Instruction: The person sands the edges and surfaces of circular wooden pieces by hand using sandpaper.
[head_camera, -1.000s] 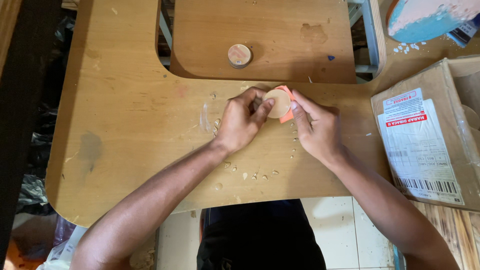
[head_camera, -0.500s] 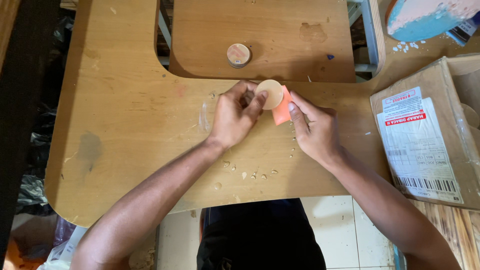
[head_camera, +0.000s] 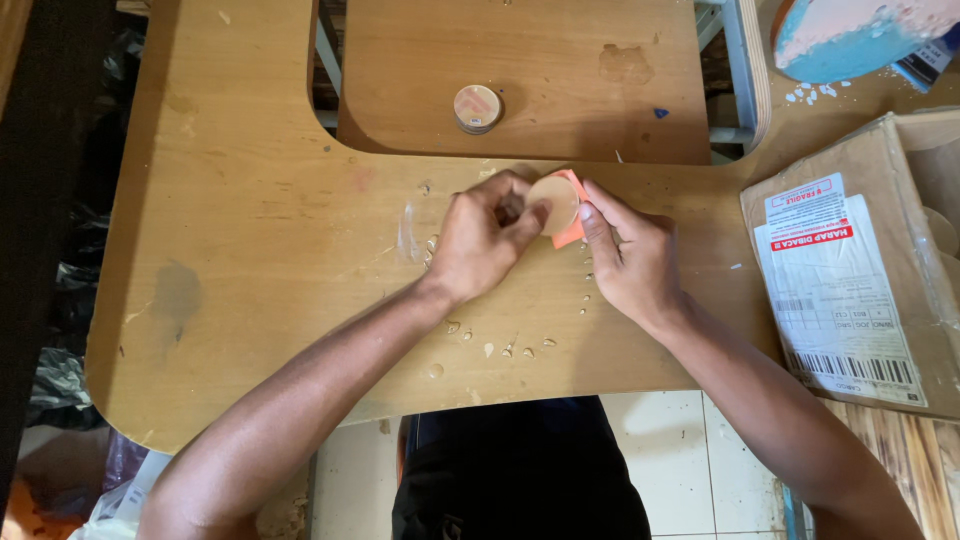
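My left hand (head_camera: 485, 245) grips a small round wooden disc (head_camera: 553, 203) by its edge and holds it against an orange sheet (head_camera: 572, 224) that lies on the wooden table (head_camera: 250, 260). My right hand (head_camera: 630, 260) presses its fingertips on the orange sheet, right beside the disc. Most of the orange sheet is hidden under the disc and my fingers. A second round wooden disc (head_camera: 477, 107) lies alone on the lower board beyond the table's cut-out, well away from both hands.
A cardboard box (head_camera: 850, 290) with a shipping label stands at the right edge. A blue-rimmed round object (head_camera: 850, 35) sits at the top right. Small drops and crumbs (head_camera: 500, 345) dot the table near my wrists. Tiled floor shows below the table's front edge.
Both hands with the disc and orange sheet have shifted slightly away from me across the table. The disc has been rubbed over the sheet; the grip is unchanged.
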